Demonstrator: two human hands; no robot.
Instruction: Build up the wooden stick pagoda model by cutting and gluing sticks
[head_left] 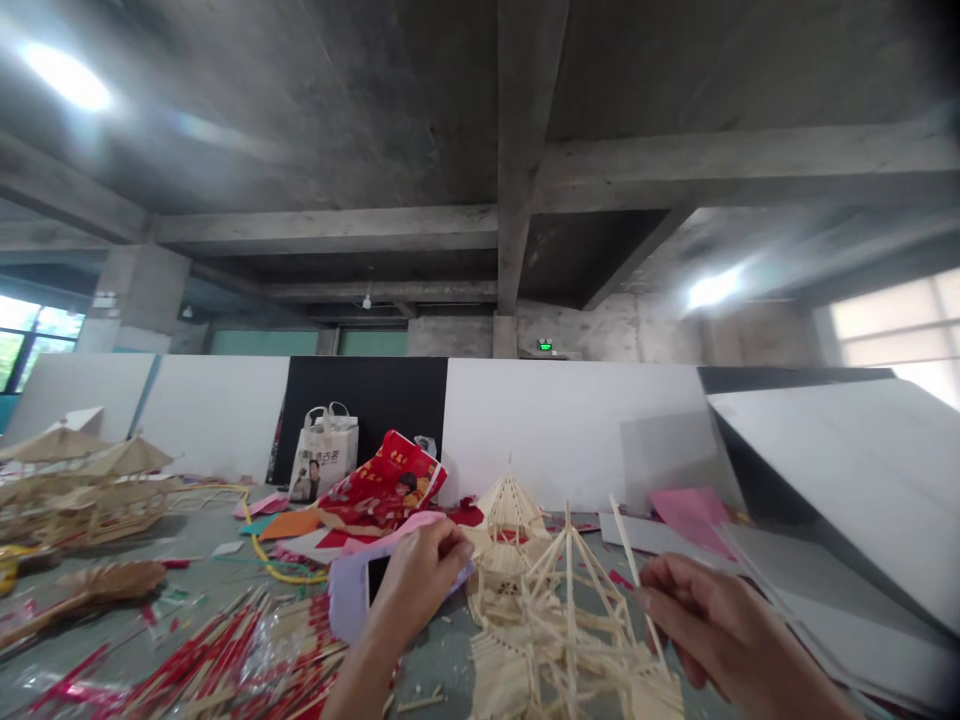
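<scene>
My right hand (697,610) is closed on a long pale wooden stick (624,540), which stands nearly upright at the right side of a wooden model frame (570,600). The frame has thin sticks meeting at a peak. My left hand (431,565) is raised to the left of the model, over a lilac cloth (346,600) and a dark object beside it. Its fingers are curled together, and what they hold, if anything, is hidden. Behind the frame stands a finished-looking pointed roof (510,508) of pale sticks.
Wrapped red and pale sticks (217,650) lie at the lower left, near a brush (120,580). Pavilion models (90,490) stand at the far left. A red bag (390,480), a white bag (326,455) and white boards (847,600) lie around the model.
</scene>
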